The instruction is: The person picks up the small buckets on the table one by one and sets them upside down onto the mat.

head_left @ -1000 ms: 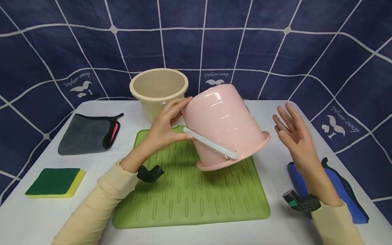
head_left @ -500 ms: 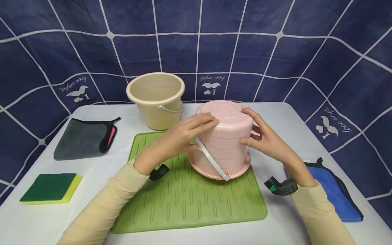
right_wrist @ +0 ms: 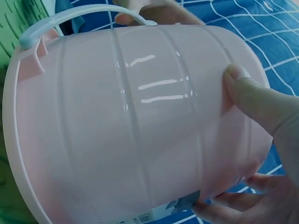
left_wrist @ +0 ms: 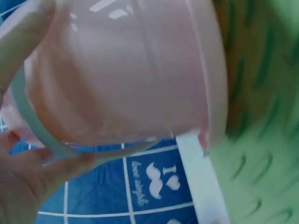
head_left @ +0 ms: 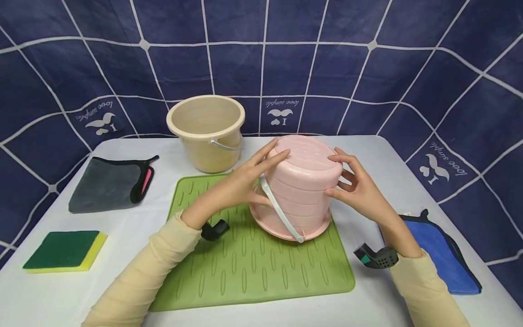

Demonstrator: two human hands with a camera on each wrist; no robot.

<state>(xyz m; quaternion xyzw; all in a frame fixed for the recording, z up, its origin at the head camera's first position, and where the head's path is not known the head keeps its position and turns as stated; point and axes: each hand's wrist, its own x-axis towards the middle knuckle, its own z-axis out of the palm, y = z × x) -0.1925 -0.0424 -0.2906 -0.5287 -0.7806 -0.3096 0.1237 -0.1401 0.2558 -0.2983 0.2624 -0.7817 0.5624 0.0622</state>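
A pink bucket point(head_left: 304, 195) stands upside down, leaning a little, its rim at the green ribbed mat point(head_left: 245, 272) and its base facing up. My left hand point(head_left: 241, 179) holds its upper left side, fingers over the base edge and thumb beside the white handle point(head_left: 282, 215). On the opposite side my right hand point(head_left: 359, 190) grips the bucket, with the thumb on its wall. From the right wrist, the right thumb and several fingers point(right_wrist: 261, 95) show around the bucket near its base, close to a printed label point(right_wrist: 163, 210).
Behind the mat stands a beige bucket point(head_left: 206, 136), upright. A grey cloth point(head_left: 106, 184) and a green-and-yellow sponge point(head_left: 63, 250) lie at the left. At the right, partly under my forearm, lies a blue cloth point(head_left: 441, 254). A dark blue checked curtain point(head_left: 302, 22) hangs behind.
The pink bucket has come from tilted in my left hand down to the mat, base up. My right hand has moved in from the right and taken hold. Lately the base has leaned rightward.
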